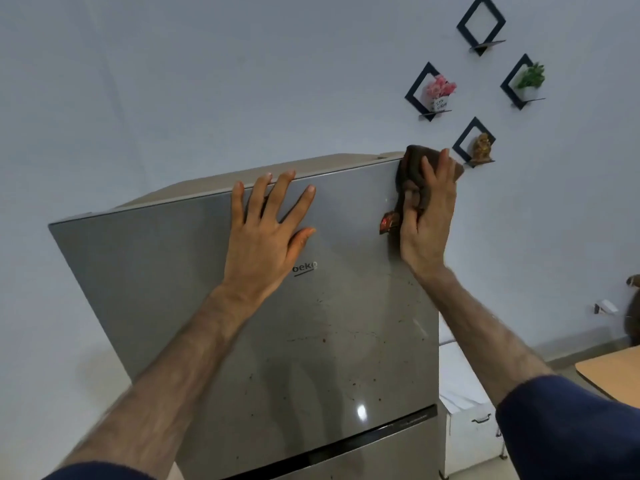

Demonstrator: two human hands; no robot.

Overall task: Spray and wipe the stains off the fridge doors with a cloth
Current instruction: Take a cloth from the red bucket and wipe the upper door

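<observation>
So the left hand (268,233) is flat on the upper fridge door (180,289), fingers spread wide, fingertips right at the top edge, palm just above the brand logo (304,267). The right hand (427,216) has a brown cloth (412,171) bunched up in its grip and is pressing it on the door's top right corner, right next to a small red-brown magnet (389,221). Dark specks and smears (323,339) sit all over the lower half of that door, well below both hands. The lower door (381,455) starts under a dark gap. Four black diamond shelves (479,24) are on the wall (207,81) to the right, holding pink flowers (440,87), a green plant (531,76) and a little figurine (483,147).
</observation>
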